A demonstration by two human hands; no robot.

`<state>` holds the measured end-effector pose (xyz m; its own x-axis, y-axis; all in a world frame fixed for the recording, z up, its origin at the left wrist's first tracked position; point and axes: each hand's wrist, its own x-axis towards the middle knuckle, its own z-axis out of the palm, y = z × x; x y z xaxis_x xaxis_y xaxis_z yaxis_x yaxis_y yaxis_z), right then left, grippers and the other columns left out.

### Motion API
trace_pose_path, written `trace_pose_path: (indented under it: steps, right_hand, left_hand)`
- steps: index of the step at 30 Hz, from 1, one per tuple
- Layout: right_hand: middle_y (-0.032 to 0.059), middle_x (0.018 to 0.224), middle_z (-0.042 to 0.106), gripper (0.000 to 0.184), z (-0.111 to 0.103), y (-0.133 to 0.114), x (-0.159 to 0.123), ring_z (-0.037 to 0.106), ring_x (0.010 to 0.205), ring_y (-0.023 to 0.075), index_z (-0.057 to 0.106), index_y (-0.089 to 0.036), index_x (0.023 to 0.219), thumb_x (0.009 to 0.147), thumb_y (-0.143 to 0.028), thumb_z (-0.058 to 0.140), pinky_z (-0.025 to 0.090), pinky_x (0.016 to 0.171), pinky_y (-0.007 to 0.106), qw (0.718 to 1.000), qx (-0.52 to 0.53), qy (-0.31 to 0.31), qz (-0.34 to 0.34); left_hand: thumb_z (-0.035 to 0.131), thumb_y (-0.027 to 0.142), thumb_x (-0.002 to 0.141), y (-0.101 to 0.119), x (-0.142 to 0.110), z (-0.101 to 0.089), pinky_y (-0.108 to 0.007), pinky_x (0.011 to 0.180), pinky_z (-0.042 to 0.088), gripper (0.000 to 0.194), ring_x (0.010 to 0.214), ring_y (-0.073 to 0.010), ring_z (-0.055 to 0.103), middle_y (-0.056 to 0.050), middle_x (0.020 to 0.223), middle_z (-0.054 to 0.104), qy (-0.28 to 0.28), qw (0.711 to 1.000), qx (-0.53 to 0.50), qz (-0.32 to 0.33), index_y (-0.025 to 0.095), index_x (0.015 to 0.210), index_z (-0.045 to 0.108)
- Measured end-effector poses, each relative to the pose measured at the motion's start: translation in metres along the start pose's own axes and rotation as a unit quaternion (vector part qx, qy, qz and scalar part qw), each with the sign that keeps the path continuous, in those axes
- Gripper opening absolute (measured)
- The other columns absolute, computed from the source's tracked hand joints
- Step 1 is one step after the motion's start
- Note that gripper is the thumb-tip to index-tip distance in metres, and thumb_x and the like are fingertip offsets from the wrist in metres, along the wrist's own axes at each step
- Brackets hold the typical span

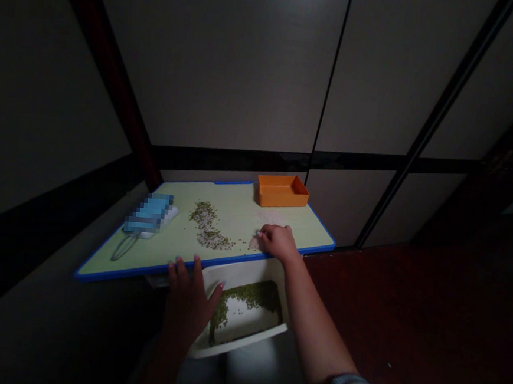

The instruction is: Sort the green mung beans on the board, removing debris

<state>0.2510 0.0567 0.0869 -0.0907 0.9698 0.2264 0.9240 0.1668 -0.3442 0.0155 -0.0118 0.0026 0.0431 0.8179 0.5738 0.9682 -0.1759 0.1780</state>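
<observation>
My right hand (277,241) is over the right part of the pale green tabletop (166,259), its fingers curled and pinched together. Whatever may be between the fingertips is too small to make out. Under and beside them lies a small patch of whitish grains (256,243). To the left, a curved heap of mixed green beans and whitish grains (209,227) spreads over the board. My left hand (189,305) has its fingers spread, at the left side of a white basin (238,339) just below the table edge. Green beans (255,295) lie inside this basin.
An orange box (282,200) stands at the table's back right corner. On the left lies a blurred light-blue item (148,214) with a strap loop (124,247). Cabinet doors (242,84) rise behind the table, and dark reddish floor (389,309) extends to the right.
</observation>
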Motion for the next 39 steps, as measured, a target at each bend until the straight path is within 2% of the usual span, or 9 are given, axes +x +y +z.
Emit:
trace_pose_path:
  steps: [10,18,24,31,39]
  right_hand:
    - [0.0044,0.102,0.072,0.023,0.001,-0.011,0.001,0.062,0.096,0.0175,0.067,-0.024,0.099,0.093,-0.032,0.047,0.029,0.084,0.031,1.000,-0.013,-0.013,-0.020]
    - [0.0052,0.103,0.071,0.023,0.006,-0.010,0.004,0.062,0.096,0.0179,0.065,-0.023,0.099,0.094,-0.034,0.046,0.029,0.083,0.031,0.999,-0.043,-0.002,-0.011]
    - [0.0054,0.101,0.072,0.023,0.007,-0.009,0.005,0.062,0.094,0.0187,0.065,-0.022,0.096,0.094,-0.034,0.045,0.030,0.081,0.032,0.999,-0.044,0.016,0.016]
    - [0.0051,0.102,0.071,0.022,0.009,-0.015,0.006,0.062,0.096,0.0186,0.065,-0.023,0.098,0.093,-0.034,0.046,0.030,0.082,0.032,0.999,-0.048,0.006,-0.017]
    - [0.0074,0.100,0.071,0.025,0.006,-0.017,0.006,0.063,0.095,0.0192,0.064,-0.022,0.097,0.095,-0.035,0.044,0.030,0.083,0.033,0.997,-0.077,0.008,0.016]
  left_hand:
    - [0.048,0.051,0.081,-0.001,0.000,0.000,-0.059,0.109,0.026,0.078,0.143,-0.0456,0.007,-0.032,0.151,0.017,0.003,1.000,-0.003,0.007,0.000,0.140,0.034]
    - [0.047,0.051,0.082,0.002,0.000,0.000,-0.059,0.105,0.031,0.078,0.142,-0.0470,0.011,-0.035,0.148,0.021,-0.011,1.000,0.000,-0.014,0.000,0.140,0.034]
    - [0.049,0.050,0.081,0.001,0.001,-0.001,-0.058,0.108,0.027,0.078,0.142,-0.0471,0.009,-0.036,0.147,0.021,-0.009,1.000,-0.002,-0.001,-0.002,0.138,0.037]
    - [0.047,0.051,0.081,0.002,0.001,-0.002,-0.059,0.106,0.030,0.078,0.143,-0.0461,0.008,-0.034,0.149,0.019,-0.012,1.000,-0.011,-0.008,0.000,0.139,0.035]
    - [0.047,0.051,0.081,0.003,0.001,-0.004,-0.059,0.106,0.031,0.078,0.143,-0.0454,0.008,-0.032,0.150,0.019,-0.021,0.999,-0.024,-0.021,0.001,0.140,0.035]
